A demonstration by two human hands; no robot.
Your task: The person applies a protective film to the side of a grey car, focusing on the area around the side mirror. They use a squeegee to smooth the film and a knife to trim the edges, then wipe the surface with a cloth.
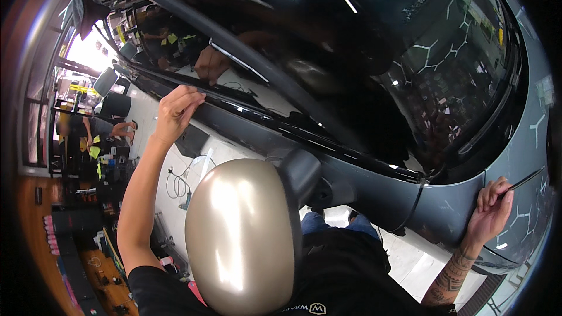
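Note:
My left hand (180, 111) is at the black trim (275, 133) below the car's dark side window (345, 41), its fingertips pinched together against it; what they grip is too small to tell. My right hand (490, 210) holds a thin dark stick-like tool (530, 177) over the curved grey body panel (521, 240) at the right. A champagne-coloured mirror housing (237, 240) on a dark mount (301, 175) sticks out toward me between my arms. A dark narrow line crosses the grey panel left of my right hand.
A person (99, 127) is among shelves and equipment at the far left. A white tiled floor (413, 269) shows below the car, with loose cables (178, 184) left of the mirror. A wooden surface (32, 216) and dark storage units (76, 228) line the left edge.

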